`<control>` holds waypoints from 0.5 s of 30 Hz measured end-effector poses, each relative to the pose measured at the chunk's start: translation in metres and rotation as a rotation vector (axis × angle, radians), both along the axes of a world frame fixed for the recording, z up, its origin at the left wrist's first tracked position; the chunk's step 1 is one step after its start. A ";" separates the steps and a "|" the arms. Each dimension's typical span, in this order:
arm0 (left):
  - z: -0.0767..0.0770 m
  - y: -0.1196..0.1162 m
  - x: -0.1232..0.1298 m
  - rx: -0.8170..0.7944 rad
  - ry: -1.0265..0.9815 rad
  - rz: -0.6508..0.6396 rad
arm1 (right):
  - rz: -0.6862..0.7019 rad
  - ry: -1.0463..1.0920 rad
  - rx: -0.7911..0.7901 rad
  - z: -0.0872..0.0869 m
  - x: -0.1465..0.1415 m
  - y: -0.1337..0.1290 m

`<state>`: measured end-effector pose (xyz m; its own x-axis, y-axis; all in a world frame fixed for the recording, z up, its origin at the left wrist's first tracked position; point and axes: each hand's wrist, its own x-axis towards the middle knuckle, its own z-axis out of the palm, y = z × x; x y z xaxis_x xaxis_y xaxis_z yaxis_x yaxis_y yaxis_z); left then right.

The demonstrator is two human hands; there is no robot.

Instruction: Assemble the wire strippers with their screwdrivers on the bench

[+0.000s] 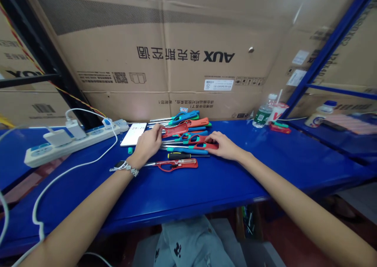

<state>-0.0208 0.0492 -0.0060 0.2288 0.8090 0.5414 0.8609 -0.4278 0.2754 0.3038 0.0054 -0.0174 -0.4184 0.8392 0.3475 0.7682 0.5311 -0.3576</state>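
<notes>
My left hand [149, 142] is closed in a pinch on the end of a red lighter shell [176, 130], whose hollow inner side faces up. At the right end of the pile, the fingers of my right hand [224, 146] are closed on the handle of a red long-necked lighter [203, 146]. Blue and green long-necked lighters [184, 118] lie heaped behind, their metal necks pointing left. In front of the pile lies a screwdriver [179, 155] with a black and yellow handle. Nearest me, an opened red lighter [179, 164] shows its clear tank and inner parts.
A phone [133, 134] showing a timer lies left of the pile. Further left is a white power strip [73, 141] with chargers and trailing cables. A water bottle [262, 113] and a cup with a straw [277, 111] stand at the right. Large cartons [182, 31] wall off the back.
</notes>
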 end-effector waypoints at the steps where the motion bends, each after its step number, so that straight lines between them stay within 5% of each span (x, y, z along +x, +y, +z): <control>1: 0.000 0.000 0.001 -0.007 0.006 -0.004 | -0.003 -0.033 0.005 -0.001 -0.003 0.001; 8: 0.001 -0.002 0.001 -0.031 -0.012 0.011 | -0.033 -0.235 0.121 0.000 -0.019 0.006; 15: 0.000 0.004 -0.009 -0.016 -0.029 0.023 | -0.093 -0.144 0.132 -0.001 -0.022 0.017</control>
